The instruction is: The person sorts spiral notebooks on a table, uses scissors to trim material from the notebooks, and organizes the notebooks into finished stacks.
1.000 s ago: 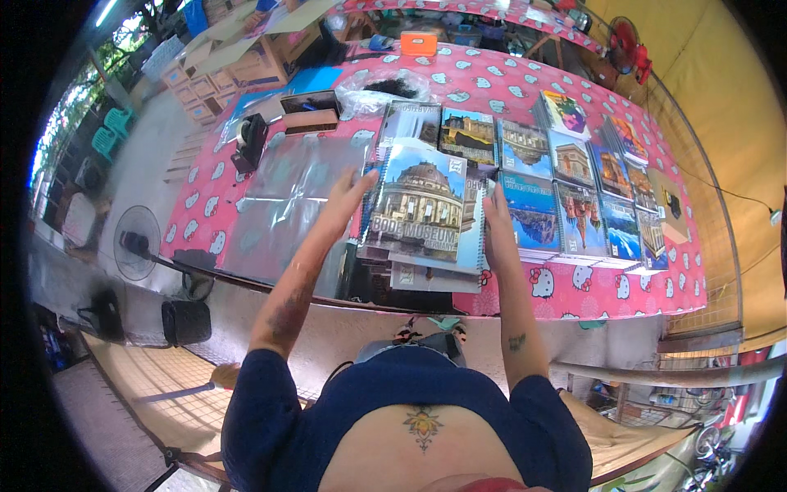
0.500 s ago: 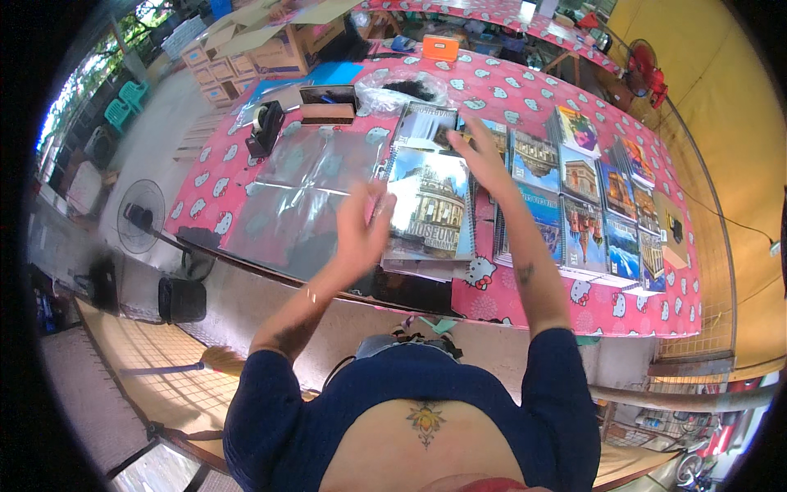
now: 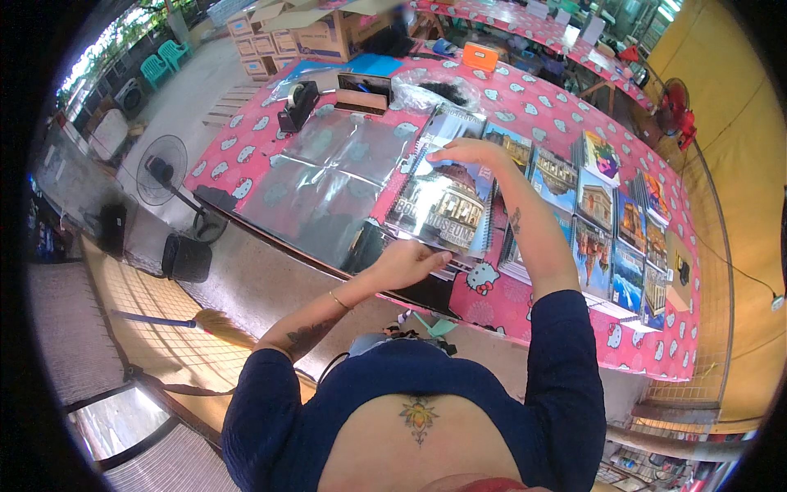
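Note:
A spiral-bound notebook (image 3: 447, 205) with a domed building on its glossy cover lies tilted in front of me on a stack. My left hand (image 3: 407, 264) is closed at its near edge, thumb toward the bottom corner. Over its far edge bends my right hand (image 3: 475, 153), fingers pressed on the top of the cover. Just beyond sits another notebook (image 3: 455, 123) with a grey cover. To the left, clear plastic sleeves (image 3: 316, 197) lie flat on the table. Stacked notebooks (image 3: 553, 176) with city and landmark covers stand in rows at the right.
A black tape dispenser (image 3: 299, 107), an open box (image 3: 363, 93) and a crumpled plastic bag (image 3: 434, 90) stand at the table's far left. An orange case (image 3: 480, 57) is farther back. A pedestal fan (image 3: 160, 170) stands left of the pink patterned table (image 3: 525, 283).
My left hand has moved from the notebook's left side down to its near edge. My right hand has come down onto its far edge. The view has turned, tilting the scene.

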Demonstrator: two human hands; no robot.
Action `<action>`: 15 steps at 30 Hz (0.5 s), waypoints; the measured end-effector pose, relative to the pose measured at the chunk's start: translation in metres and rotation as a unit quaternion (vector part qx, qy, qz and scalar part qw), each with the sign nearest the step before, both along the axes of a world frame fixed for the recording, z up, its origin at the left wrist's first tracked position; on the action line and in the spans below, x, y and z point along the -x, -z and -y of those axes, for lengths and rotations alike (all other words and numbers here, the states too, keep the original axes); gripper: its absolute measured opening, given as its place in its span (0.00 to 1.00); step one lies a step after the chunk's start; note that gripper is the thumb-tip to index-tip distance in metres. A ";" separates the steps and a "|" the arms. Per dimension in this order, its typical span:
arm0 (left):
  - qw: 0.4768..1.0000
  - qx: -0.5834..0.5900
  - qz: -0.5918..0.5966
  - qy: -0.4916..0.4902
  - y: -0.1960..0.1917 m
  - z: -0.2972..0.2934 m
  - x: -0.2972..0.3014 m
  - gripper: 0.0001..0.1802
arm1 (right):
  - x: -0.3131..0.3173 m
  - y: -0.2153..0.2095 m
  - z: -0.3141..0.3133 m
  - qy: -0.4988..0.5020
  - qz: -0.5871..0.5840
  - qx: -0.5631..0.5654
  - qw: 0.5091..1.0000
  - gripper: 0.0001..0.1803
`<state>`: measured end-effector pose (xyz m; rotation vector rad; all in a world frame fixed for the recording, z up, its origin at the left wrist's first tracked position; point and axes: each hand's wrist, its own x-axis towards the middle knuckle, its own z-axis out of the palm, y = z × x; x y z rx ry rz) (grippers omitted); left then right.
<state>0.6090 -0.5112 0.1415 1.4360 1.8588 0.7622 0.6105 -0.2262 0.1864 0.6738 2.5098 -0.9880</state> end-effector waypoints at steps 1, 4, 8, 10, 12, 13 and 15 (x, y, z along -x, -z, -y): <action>0.996 0.002 0.032 0.081 -0.005 0.004 0.005 0.24 | -0.008 0.001 0.005 0.012 -0.075 -0.050 0.996 0.45; 0.935 0.016 0.177 0.307 -0.038 0.022 0.037 0.27 | -0.047 0.011 -0.011 0.083 -0.298 -0.135 0.941 0.39; 0.908 -0.209 0.364 0.013 -0.014 0.002 0.130 0.35 | -0.111 0.039 0.042 0.388 -0.567 0.235 0.688 0.41; 0.880 -0.214 0.392 -0.165 0.019 -0.047 0.152 0.39 | -0.112 0.094 0.064 0.415 -0.592 0.306 0.620 0.35; 0.850 -0.143 0.475 -0.178 0.055 -0.067 0.150 0.44 | -0.107 0.093 0.098 0.399 -0.580 0.378 0.601 0.37; 0.832 -0.119 0.523 -0.139 0.060 -0.075 0.134 0.47 | -0.104 0.092 0.108 0.393 -0.576 0.410 0.589 0.38; 0.785 -0.065 0.613 -0.061 0.064 -0.082 0.098 0.52 | -0.103 0.101 0.110 0.384 -0.570 0.446 0.573 0.41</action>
